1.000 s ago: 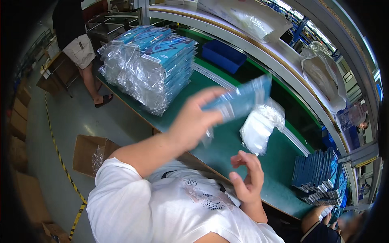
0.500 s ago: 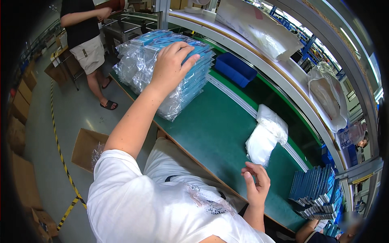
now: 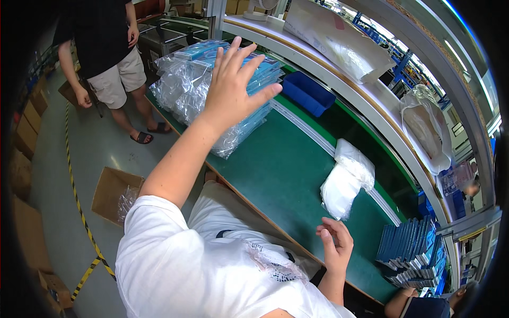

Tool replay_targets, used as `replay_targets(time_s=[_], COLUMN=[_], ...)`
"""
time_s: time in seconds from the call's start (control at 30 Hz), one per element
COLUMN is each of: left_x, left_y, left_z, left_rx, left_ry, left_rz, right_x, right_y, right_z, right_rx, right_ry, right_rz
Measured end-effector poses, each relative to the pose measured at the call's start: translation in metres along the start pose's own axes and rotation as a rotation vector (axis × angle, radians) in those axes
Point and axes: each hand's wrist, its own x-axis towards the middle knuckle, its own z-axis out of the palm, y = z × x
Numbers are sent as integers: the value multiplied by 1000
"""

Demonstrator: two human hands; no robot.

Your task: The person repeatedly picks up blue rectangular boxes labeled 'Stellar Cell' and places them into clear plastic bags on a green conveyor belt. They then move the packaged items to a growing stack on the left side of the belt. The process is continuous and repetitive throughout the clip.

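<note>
My left hand (image 3: 237,87) has its fingers spread and holds nothing. It is in front of a tall stack of flat blue packs in clear plastic bags (image 3: 180,85), hiding part of it; whether it touches the stack I cannot tell. Loose bag ends bulge from the stack's left side. Over the near edge of the green table (image 3: 270,169), my right hand (image 3: 336,244) is half curled, thumb and fingers apart, with nothing visible in it. Just beyond it lies a pile of clear plastic bags (image 3: 342,191).
A blue bin (image 3: 308,93) stands behind the table, below a long shelf (image 3: 339,61). Stacked blue boxes (image 3: 408,244) are at the right, near another person's arm (image 3: 400,302). On the left a person in black (image 3: 101,42) stands near an open carton (image 3: 114,193) on the floor.
My left hand has spread its fingers and shifted slightly right and up. My right hand is almost still. The standing person at the left has turned and lowered their arms.
</note>
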Motion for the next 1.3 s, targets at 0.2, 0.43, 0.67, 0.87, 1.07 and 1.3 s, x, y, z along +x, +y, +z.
replay_targets(time_s=[0.2, 0.43, 0.67, 0.87, 1.07, 1.3], left_x=[-73, -149, -134, -168, -168, -166], left_y=[79, 104, 93, 100, 97, 102], left_z=[-15, 22, 2, 15, 16, 19], left_rx=[-531, -692, -616, -452, -358, -276], left_ry=[-45, -561, -400, -469, -555, -668], left_rz=[92, -138, -316, -252, -287, -331], right_x=[-10, -19, -28, -23, -17, -21], right_y=[11, 38, 54, 58, 59, 64], right_z=[0, -5, -13, -16, -11, -24], right_rx=[-19, 1, 211, 190, 258, 355], right_ry=[22, 86, 208, 128, 92, 24], right_rz=[69, 215, 263, 299, 311, 290])
